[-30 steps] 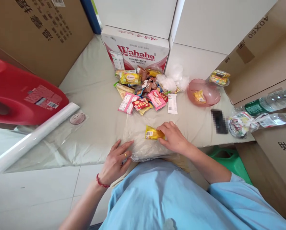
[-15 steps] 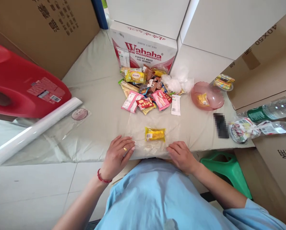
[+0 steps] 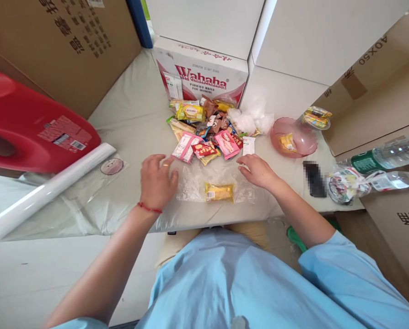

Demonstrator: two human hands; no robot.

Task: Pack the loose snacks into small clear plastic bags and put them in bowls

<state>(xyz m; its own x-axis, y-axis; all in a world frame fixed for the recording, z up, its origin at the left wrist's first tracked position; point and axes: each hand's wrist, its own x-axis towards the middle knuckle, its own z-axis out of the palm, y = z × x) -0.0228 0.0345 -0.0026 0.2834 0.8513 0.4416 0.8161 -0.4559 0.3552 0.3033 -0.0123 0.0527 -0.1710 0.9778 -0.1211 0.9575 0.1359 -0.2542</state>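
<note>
A yellow wrapped snack (image 3: 219, 192) lies on a clear plastic bag (image 3: 189, 185) near the table's front edge. My left hand (image 3: 158, 180), with a ring and a red bracelet, is to the left of the bag, fingers apart and slightly blurred, holding nothing. On the other side, my right hand (image 3: 257, 170) has its fingers stretched out just below a white packet (image 3: 248, 145); whether it touches the packet I cannot tell. Beyond both hands is a heap of snacks, with a pink packet (image 3: 228, 144), a pink-and-white packet (image 3: 186, 147) and a red packet (image 3: 205, 149) in front.
A pink bowl (image 3: 278, 148) holding a yellow packet stands to the right, near a pixelated dark object (image 3: 314, 179) and plastic bottles (image 3: 393, 155). A red jug (image 3: 36, 123) and a white roll (image 3: 53, 192) are left. A Wahaba-type water carton (image 3: 204, 68) stands behind the heap.
Both my hands have moved forward from the table's front edge, to either side of the plastic bag. The yellow snack still lies on the bag, which looks more spread out.
</note>
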